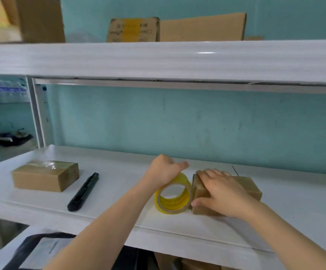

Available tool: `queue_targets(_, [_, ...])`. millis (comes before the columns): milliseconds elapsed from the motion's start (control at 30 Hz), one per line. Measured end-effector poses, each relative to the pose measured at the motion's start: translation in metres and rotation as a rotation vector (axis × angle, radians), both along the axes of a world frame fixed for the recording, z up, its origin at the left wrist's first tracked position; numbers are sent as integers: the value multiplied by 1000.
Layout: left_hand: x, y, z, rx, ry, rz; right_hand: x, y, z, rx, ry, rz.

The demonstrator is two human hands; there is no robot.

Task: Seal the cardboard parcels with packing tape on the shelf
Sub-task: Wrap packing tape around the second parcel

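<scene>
A yellow roll of packing tape (174,199) stands on edge on the white shelf (119,191), touching the left end of a small cardboard parcel (252,189). My left hand (163,169) grips the top of the roll from behind. My right hand (220,191) lies flat on top of that parcel, fingers straight, thumb down its near side. A second parcel (45,175), with clear tape across its top, sits at the shelf's left.
A black utility knife (83,191) lies between the taped parcel and the tape roll. The upper shelf (158,59) hangs close overhead, with larger cardboard boxes (177,28) on it. A teal wall backs the shelf. More boxes show below the shelf edge.
</scene>
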State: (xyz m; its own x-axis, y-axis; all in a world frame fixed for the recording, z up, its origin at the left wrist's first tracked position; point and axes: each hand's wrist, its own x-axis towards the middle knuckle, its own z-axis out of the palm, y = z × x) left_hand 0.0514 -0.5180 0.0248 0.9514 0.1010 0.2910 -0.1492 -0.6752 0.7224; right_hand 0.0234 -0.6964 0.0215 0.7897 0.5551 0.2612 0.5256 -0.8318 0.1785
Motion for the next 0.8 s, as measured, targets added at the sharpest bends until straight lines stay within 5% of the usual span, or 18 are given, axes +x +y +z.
queue_targets(200, [1, 42, -20, -110, -29, -44, 21, 20, 13, -2, 174, -29])
queue_targets(400, [-19, 89, -26, -228, -91, -36, 26, 50, 51, -402, 243, -173])
queue_targets(633, [-72, 178, -27, -160, -101, 392, 9, 109, 70, -707, 222, -142])
queue_targets(800, [-98, 209, -54, 41, 73, 566, 1, 147, 71, -310, 225, 168])
